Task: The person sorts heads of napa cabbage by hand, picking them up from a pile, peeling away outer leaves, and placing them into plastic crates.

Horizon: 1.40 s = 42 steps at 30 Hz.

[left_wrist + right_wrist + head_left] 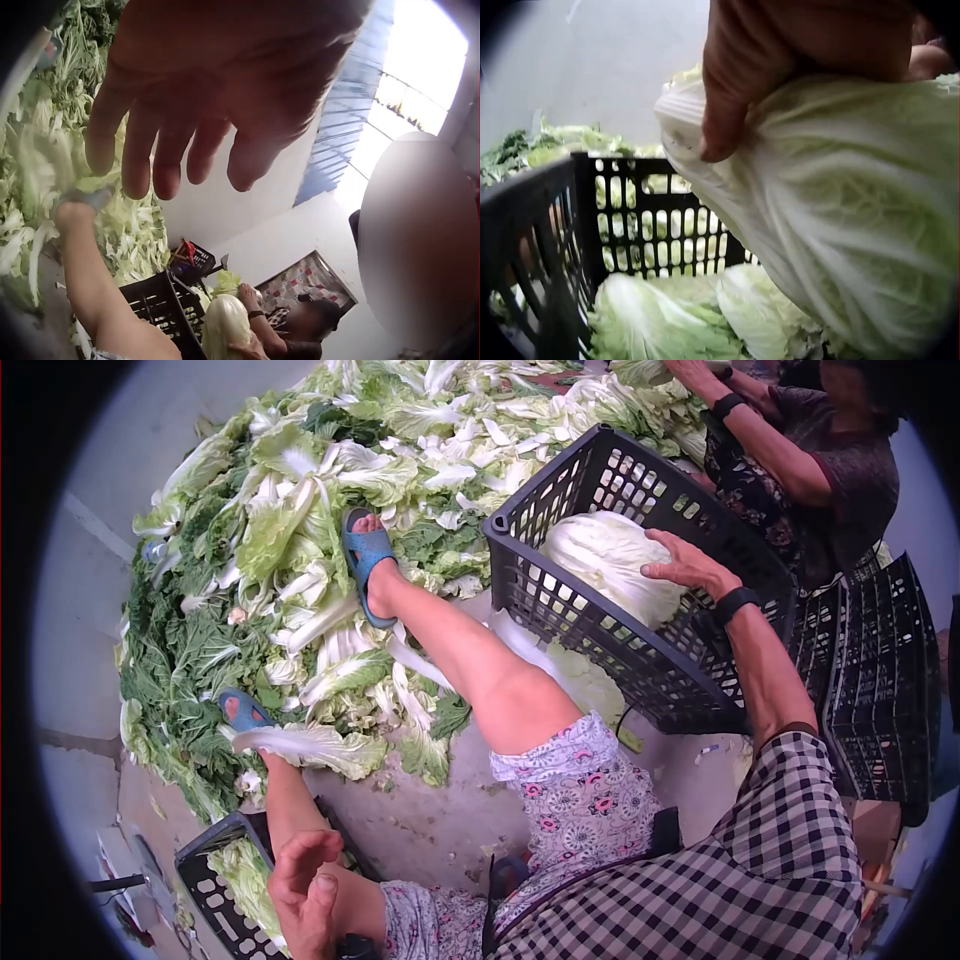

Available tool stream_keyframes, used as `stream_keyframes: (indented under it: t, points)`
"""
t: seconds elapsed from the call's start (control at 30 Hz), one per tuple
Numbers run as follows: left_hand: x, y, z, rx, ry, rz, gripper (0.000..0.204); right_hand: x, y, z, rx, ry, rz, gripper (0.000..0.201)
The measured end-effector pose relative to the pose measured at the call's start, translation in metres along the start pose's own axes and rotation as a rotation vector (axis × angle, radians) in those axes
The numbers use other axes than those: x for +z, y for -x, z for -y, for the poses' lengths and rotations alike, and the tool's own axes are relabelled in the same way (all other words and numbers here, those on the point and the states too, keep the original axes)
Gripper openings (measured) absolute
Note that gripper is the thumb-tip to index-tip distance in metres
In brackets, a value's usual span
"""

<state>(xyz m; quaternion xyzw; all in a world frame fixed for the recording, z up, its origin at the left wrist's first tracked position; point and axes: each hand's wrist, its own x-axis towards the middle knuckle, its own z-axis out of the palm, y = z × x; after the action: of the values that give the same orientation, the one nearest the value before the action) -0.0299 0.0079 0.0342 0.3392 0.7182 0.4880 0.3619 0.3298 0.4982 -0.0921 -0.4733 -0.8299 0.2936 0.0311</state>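
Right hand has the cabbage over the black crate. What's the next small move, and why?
Probably lower the cabbage into the black crate and let go: the right hand holds it inside the rim, above two heads already lying there, while the left hand is free.

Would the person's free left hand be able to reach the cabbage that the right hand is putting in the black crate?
Probably not without leaning over. The left hand hangs low by the knee, fingers loose and holding nothing, while the cabbage sits under the right hand in the black crate, with the raised leg in between.
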Motion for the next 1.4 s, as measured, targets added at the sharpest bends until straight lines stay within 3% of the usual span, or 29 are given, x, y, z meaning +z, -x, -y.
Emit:
stream_keyframes:
  t: [0.07,0.2,0.27,0.37,0.4,0.43,0.53,0.6,0.67,0.73,0.8,0.83,0.87,1.0,1.07,1.13,1.23,1.27,1.33,1.4]
  points:
    - [-0.004,0.007,-0.001,-0.099,0.103,0.042,0.043,0.008,-0.001,-0.009,0.046,-0.108,-0.007,0.091]
    - [-0.005,0.006,-0.005,-0.122,0.048,0.042,0.044,0.001,0.013,-0.023,0.123,-0.099,-0.047,0.074]
    - [-0.008,0.007,-0.015,-0.114,-0.024,0.036,0.044,-0.001,0.021,-0.032,0.068,-0.194,-0.181,0.066]
    - [-0.017,0.007,-0.022,-0.044,-0.121,-0.038,0.047,-0.016,0.041,0.005,-0.004,-0.443,-0.374,0.056]
    - [-0.023,0.014,-0.024,-0.023,-0.161,-0.086,0.048,-0.020,0.062,0.072,-0.052,-0.591,-0.366,0.045]
    - [-0.025,0.019,-0.027,0.004,-0.221,-0.128,0.050,-0.016,0.072,0.099,-0.131,-0.635,-0.324,0.043]
    - [-0.036,0.038,-0.021,0.036,-0.192,-0.269,0.051,0.017,0.092,0.142,-0.323,-0.621,-0.179,0.039]
    - [-0.056,0.046,-0.006,0.072,-0.283,-0.328,0.048,0.040,0.110,0.174,-0.344,-0.360,-0.032,0.043]
    - [-0.077,0.066,0.012,0.038,-0.383,-0.444,0.050,0.077,0.110,0.169,-0.628,-0.172,-0.004,0.045]
    - [-0.096,0.087,0.014,-0.086,-0.375,-0.492,0.045,0.093,0.111,0.179,-0.538,-0.177,0.155,0.048]
    - [-0.114,0.110,0.030,-0.115,-0.402,-0.614,0.041,0.099,0.108,0.196,-0.618,-0.149,0.127,0.047]
    - [-0.134,0.122,0.042,-0.149,-0.437,-0.598,0.043,0.104,0.106,0.202,-0.637,-0.196,0.121,0.048]
    - [-0.151,0.131,0.051,-0.222,-0.471,-0.613,0.043,0.106,0.104,0.208,-0.609,-0.194,0.129,0.047]
    - [-0.208,0.169,0.115,-0.232,-0.581,-0.704,0.043,0.128,0.093,0.218,-0.574,-0.210,0.210,0.049]
    - [-0.229,0.175,0.140,-0.351,-0.730,-0.711,0.042,0.134,0.086,0.222,-0.456,-0.137,0.390,0.056]
    - [-0.248,0.180,0.169,-0.391,-0.623,-0.674,0.041,0.136,0.082,0.217,-0.431,-0.236,0.424,0.059]
    - [-0.263,0.184,0.199,-0.577,-0.567,-0.580,0.044,0.138,0.081,0.211,-0.423,-0.248,0.428,0.061]
    - [-0.266,0.189,0.206,-0.754,-0.538,-0.491,0.042,0.139,0.080,0.211,-0.430,-0.227,0.428,0.061]
    - [-0.251,0.194,0.196,-0.897,-0.491,-0.349,0.043,0.139,0.083,0.214,-0.445,-0.200,0.426,0.061]
    - [-0.239,0.212,0.202,-0.761,-0.646,-0.246,0.055,0.143,0.081,0.212,-0.430,-0.223,0.418,0.061]
